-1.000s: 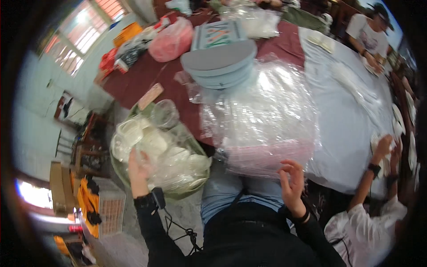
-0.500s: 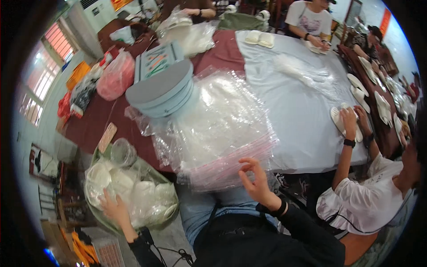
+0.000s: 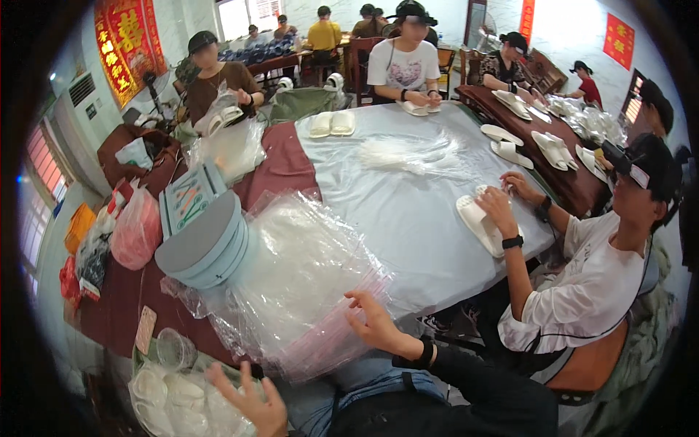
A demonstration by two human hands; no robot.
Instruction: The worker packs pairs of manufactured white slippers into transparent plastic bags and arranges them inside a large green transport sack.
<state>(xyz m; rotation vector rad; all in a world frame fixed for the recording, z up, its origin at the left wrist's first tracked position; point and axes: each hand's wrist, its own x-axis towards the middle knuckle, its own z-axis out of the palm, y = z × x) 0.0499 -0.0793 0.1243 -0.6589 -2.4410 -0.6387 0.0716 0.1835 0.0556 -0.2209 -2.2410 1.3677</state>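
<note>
A thick stack of clear plastic bags (image 3: 306, 284) lies on the table edge in front of me. My right hand (image 3: 373, 320) rests on the stack's near right corner, fingers spread, holding nothing. My left hand (image 3: 251, 400) reaches down at the lower left, fingers apart, touching a large clear bag of white slippers (image 3: 171, 397) beside my lap. No slipper is in either hand.
A round pale-blue box stack (image 3: 207, 244) and a pink bag (image 3: 135, 229) stand left of the plastic stack. A person in a white shirt (image 3: 582, 291) sits to my right handling a white slipper (image 3: 480, 222). Other seated people work at the far side of the grey-clothed table (image 3: 408, 197).
My view has swung up and to the right, bringing the far people into sight. My right hand has stayed on the plastic stack; my left hand stays at the slipper bag.
</note>
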